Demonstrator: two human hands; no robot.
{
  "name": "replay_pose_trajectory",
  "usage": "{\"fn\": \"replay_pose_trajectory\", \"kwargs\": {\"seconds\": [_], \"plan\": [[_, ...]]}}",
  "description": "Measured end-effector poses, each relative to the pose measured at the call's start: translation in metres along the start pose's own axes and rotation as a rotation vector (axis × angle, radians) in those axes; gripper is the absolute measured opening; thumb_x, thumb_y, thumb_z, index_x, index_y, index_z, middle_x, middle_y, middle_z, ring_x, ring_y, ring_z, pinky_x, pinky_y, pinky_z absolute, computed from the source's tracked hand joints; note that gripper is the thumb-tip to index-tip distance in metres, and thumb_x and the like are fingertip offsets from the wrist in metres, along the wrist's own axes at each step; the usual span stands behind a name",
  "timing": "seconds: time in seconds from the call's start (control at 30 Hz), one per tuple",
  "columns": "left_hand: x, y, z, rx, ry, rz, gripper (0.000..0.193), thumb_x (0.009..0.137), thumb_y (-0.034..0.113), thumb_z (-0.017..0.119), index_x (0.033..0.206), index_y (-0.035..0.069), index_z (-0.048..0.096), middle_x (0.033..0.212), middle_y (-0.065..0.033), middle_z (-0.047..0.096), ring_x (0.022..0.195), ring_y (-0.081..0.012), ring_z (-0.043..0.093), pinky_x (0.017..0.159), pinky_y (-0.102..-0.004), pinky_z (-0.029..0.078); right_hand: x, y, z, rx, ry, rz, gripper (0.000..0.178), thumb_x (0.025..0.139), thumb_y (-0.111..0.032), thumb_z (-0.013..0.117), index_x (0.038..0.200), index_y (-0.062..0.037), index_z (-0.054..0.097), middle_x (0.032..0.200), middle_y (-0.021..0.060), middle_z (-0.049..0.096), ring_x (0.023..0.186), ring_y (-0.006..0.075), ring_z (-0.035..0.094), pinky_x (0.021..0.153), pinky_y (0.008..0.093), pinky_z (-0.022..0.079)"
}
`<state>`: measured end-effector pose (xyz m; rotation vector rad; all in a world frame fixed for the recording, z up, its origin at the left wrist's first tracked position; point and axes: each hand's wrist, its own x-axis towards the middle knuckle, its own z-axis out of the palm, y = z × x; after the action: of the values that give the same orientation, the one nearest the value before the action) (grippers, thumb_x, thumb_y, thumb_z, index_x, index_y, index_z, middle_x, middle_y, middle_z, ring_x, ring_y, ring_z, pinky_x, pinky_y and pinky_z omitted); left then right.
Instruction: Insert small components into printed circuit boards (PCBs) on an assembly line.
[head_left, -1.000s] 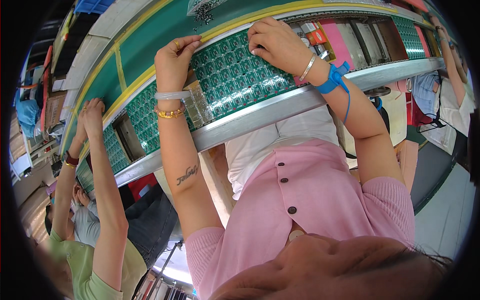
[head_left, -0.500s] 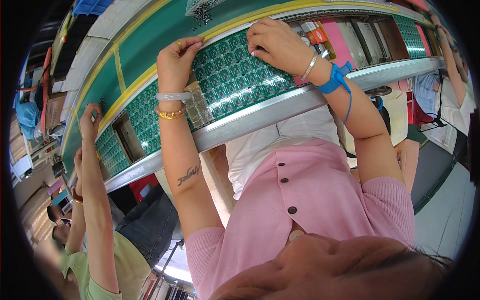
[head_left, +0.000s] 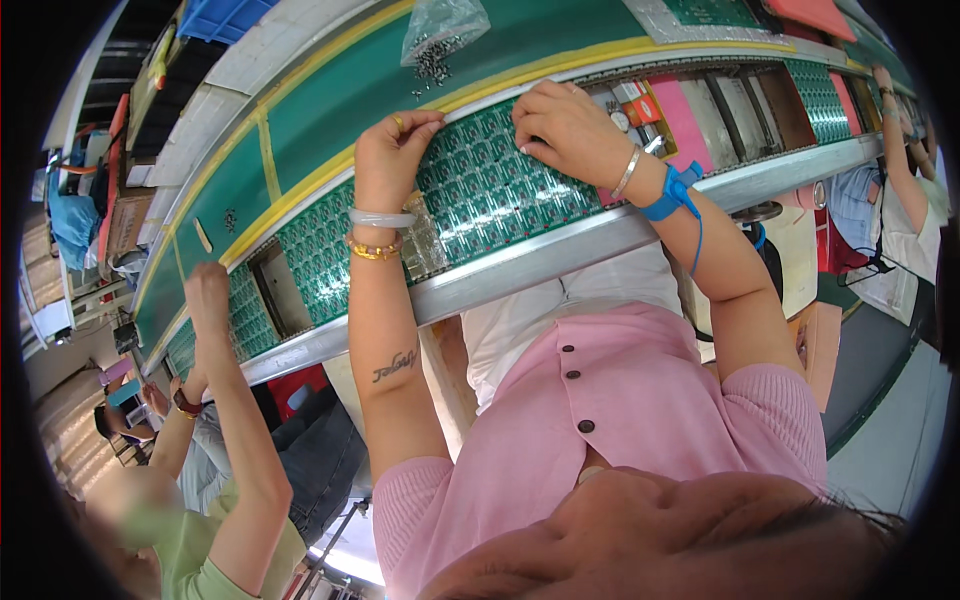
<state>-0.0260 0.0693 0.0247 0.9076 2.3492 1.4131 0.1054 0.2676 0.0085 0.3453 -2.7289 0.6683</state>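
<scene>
A green circuit board panel (head_left: pixel 490 205), covered with rows of small parts, lies in the metal-edged track in front of me. Over its left end is my left hand (head_left: pixel 392 155), thumb and forefinger pinched near the far edge; whatever is between them is too small to make out. My right hand (head_left: pixel 565 130) is curled over the panel's far right part, fingertips pressed together close to the board. What those fingers hold, if anything, is hidden. Beyond the track, a clear plastic bag (head_left: pixel 445 25) spills small dark components (head_left: pixel 432 65) onto the green bench.
A silver rail (head_left: pixel 540 248) runs along the near side. More green panels (head_left: pixel 318 250) lie leftward in the track, beside a co-worker's hand (head_left: pixel 208 300). Small boxes (head_left: pixel 640 105) and a pink sheet (head_left: pixel 682 125) sit to the right. Another heap of components (head_left: pixel 230 220) lies far left.
The view has shifted, so bench and bag appear lower and further right. My left hand stays pinched and my right curled over the panel. The co-worker's hand has moved from the parts toward the track.
</scene>
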Motion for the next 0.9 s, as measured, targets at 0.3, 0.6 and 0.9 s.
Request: {"fn": "replay_pose_trajectory", "kwargs": {"seconds": [0.3, 0.6, 0.9], "plan": [[-0.002, 0.009, -0.005, -0.103, -0.053, -0.135, 0.011, 0.082, 0.002, 0.063, 0.091, -0.005, 0.066, 0.086, -0.0087, 0.068, 0.081, -0.0122, 0.063, 0.076, -0.0222, 0.049, 0.007, 0.013, -0.018, 0.174, 0.224, 0.088, 0.012, 0.074, -0.015, 0.067, 0.084, -0.0082, 0.065, 0.088, 0.0049, 0.062, 0.088, 0.0254, 0.054, 0.079, 0.0363, 0.044], [-0.005, 0.008, -0.004, -0.193, -0.078, -0.155, 0.009, 0.080, 0.005, 0.067, 0.086, -0.001, 0.066, 0.078, -0.0039, 0.067, 0.071, -0.0078, 0.061, 0.067, -0.0213, 0.049, 0.012, 0.014, -0.013, 0.217, 0.257, 0.210, 0.012, 0.077, -0.009, 0.064, 0.088, -0.0043, 0.064, 0.083, 0.0083, 0.061, 0.085, 0.0266, 0.054, 0.075, 0.0352, 0.043], [-0.013, 0.015, 0.002, 0.206, -0.122, 0.156, 0.010, 0.070, 0.007, 0.070, 0.079, 0.004, 0.066, 0.082, -0.0082, 0.061, 0.081, -0.0255, 0.055, 0.071, -0.0340, 0.046, 0.070, 0.029, 0.011, 0.061, 0.237, 0.117, 0.014, 0.075, -0.014, 0.066, 0.088, -0.0094, 0.063, 0.080, 0.0045, 0.060, 0.081, 0.0264, 0.054, 0.074, 0.0358, 0.045]]}}
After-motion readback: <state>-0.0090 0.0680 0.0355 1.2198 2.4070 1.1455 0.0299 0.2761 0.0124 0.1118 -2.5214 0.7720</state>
